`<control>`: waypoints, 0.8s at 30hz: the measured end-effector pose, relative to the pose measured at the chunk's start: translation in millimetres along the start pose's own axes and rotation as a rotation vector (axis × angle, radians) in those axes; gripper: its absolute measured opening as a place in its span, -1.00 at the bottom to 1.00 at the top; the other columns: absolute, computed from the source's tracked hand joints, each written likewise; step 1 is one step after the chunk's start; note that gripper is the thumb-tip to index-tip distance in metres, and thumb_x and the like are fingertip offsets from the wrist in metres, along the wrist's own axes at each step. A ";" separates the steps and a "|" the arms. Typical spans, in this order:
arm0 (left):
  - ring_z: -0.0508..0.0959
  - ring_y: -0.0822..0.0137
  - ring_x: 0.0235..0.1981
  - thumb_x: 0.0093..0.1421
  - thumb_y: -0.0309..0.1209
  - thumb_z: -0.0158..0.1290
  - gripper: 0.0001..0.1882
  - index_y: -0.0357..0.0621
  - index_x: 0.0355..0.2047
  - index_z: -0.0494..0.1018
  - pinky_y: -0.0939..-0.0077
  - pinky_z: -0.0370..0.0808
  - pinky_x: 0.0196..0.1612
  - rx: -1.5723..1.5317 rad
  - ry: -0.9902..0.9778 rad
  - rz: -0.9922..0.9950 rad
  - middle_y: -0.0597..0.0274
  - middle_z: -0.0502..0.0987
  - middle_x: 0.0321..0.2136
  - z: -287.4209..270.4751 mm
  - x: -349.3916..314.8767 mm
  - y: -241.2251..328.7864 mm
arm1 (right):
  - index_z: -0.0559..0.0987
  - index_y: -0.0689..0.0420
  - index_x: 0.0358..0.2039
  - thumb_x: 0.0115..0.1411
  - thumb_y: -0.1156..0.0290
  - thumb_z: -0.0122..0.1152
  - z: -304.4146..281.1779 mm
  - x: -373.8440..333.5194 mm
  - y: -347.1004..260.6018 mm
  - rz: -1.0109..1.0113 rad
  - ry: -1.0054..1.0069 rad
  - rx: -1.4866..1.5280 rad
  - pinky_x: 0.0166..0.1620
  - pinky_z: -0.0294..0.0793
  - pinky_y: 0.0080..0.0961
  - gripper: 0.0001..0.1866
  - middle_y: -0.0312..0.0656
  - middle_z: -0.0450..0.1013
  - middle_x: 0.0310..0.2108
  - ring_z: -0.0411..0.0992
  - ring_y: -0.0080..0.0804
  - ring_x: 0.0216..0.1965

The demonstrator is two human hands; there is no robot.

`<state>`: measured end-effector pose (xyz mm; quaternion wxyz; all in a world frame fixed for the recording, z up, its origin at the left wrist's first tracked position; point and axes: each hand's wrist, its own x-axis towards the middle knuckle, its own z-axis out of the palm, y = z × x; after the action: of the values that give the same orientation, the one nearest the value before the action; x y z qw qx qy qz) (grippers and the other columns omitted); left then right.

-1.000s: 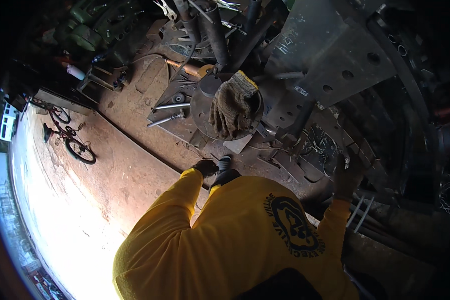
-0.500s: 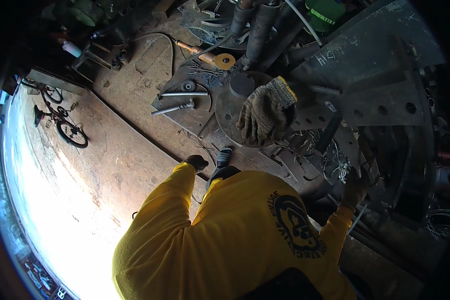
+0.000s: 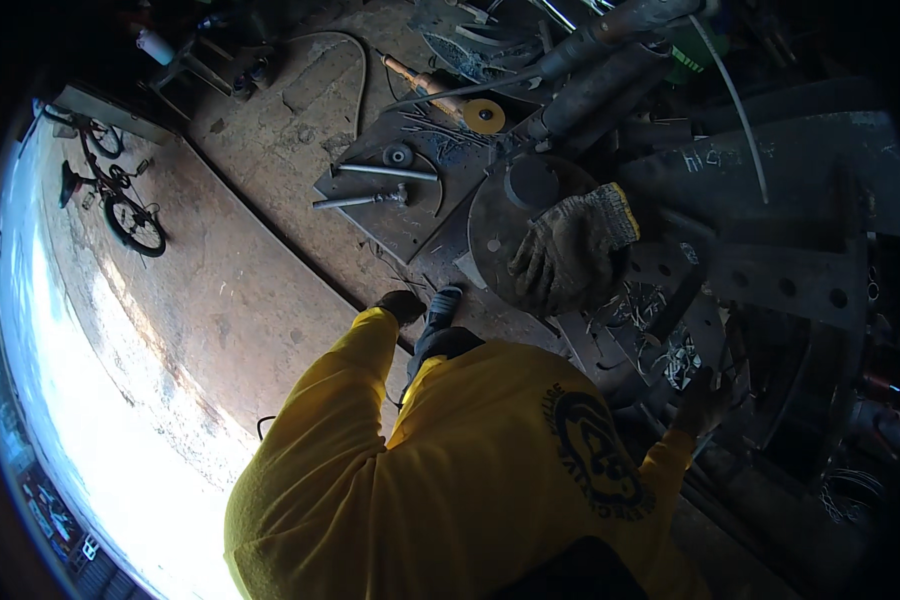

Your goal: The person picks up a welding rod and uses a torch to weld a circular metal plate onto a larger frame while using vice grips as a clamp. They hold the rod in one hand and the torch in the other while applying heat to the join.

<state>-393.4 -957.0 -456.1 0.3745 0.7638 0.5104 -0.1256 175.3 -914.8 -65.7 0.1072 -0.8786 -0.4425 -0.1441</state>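
My left hand [image 3: 401,306], in a dark glove, hangs low beside my shoe, its fingers too dark to read. My right hand [image 3: 703,402], also gloved, reaches down at the right beside a heap of thin metal scraps [image 3: 681,358]. Shadow hides its fingertips and anything they might hold. A pair of grey knit work gloves [image 3: 570,255] with a yellow cuff edge lies on a round metal plate [image 3: 492,270], next to a small dark disc [image 3: 532,184]. Neither hand touches these gloves.
An orange angle grinder [image 3: 430,90] with a yellow disc lies on a flat steel plate [image 3: 410,232], near metal bars [image 3: 385,172]. Large steel plates with holes [image 3: 785,285] stand at the right. Thick pipes [image 3: 610,95] slant across the back. A bicycle [image 3: 120,195] lies at the left.
The view has swung, so the round plate, gloves and grinder appear farther right. My right hand stays by the scrap heap and my left hand stays low beside my shoe.
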 end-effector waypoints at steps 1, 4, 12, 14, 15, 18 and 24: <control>0.66 -0.08 -0.02 0.43 -0.15 -0.11 -0.64 0.01 -0.12 0.64 -0.06 0.59 0.03 0.026 0.055 0.008 -0.03 0.67 -0.11 5.0 1.0 -0.7 | 0.64 0.18 0.06 0.27 -0.04 0.30 1.9 -0.6 -2.1 0.003 0.016 0.020 0.27 0.42 -0.10 -0.44 0.09 0.55 0.09 0.51 0.11 0.13; 0.67 -0.08 -0.03 0.41 -0.17 -0.09 -0.66 0.02 -0.09 0.65 -0.06 0.60 0.03 -0.071 -0.039 -0.061 -0.02 0.67 -0.11 -0.2 8.0 7.1 | 0.66 0.17 0.04 0.27 -0.01 0.30 9.1 -2.1 13.8 -0.193 0.060 -0.132 0.27 0.43 -0.08 -0.47 0.09 0.55 0.11 0.50 0.11 0.14; 0.66 -0.04 0.01 0.38 -0.17 -0.05 -0.67 0.04 -0.06 0.65 -0.03 0.61 0.04 -0.105 -0.087 -0.018 0.02 0.68 -0.09 59.0 39.3 -26.1 | 0.64 0.23 0.08 0.29 -0.01 0.24 -6.4 -0.6 0.8 -0.097 -0.018 -0.056 0.25 0.46 -0.07 -0.42 0.12 0.53 0.15 0.48 0.14 0.19; 0.67 -0.04 0.00 0.38 -0.17 -0.03 -0.68 0.06 -0.07 0.65 -0.02 0.61 0.04 -0.152 -0.071 -0.035 0.01 0.68 -0.10 67.0 47.2 -26.7 | 0.61 0.27 0.10 0.28 -0.02 0.24 -1.6 1.6 7.9 -0.109 -0.014 -0.099 0.25 0.46 -0.07 -0.39 0.14 0.53 0.16 0.47 0.14 0.20; 0.67 -0.04 -0.01 0.37 -0.17 -0.03 -0.69 0.06 -0.08 0.66 -0.01 0.62 0.04 -0.187 -0.073 -0.048 0.01 0.68 -0.11 61.0 45.7 -24.6 | 0.60 0.29 0.11 0.28 -0.02 0.24 1.5 1.2 12.4 -0.108 -0.014 -0.112 0.25 0.46 -0.08 -0.37 0.15 0.52 0.16 0.47 0.14 0.21; 0.68 -0.05 -0.04 0.36 -0.18 -0.02 -0.70 0.05 -0.13 0.67 0.02 0.62 0.03 -0.250 -0.069 -0.073 -0.01 0.68 -0.15 47.2 46.7 -20.5 | 0.55 0.32 0.18 0.30 -0.04 0.23 -0.3 2.5 7.9 -0.060 -0.076 -0.179 0.30 0.41 -0.09 -0.32 0.19 0.49 0.20 0.45 0.15 0.23; 0.68 -0.06 -0.09 0.35 -0.20 -0.02 -0.70 -0.06 -0.22 0.66 0.06 0.61 -0.02 -0.261 0.187 0.071 -0.04 0.67 -0.20 -49.8 44.6 13.7 | 0.54 0.36 0.17 0.30 -0.09 0.19 2.2 11.4 8.2 -0.158 -0.074 -0.304 0.30 0.41 -0.05 -0.27 0.27 0.46 0.21 0.43 0.20 0.25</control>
<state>-371.0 -894.3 -441.4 0.4256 0.7347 0.5275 0.0265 188.7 -910.4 -64.3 -0.0549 -0.8519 -0.4869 -0.1847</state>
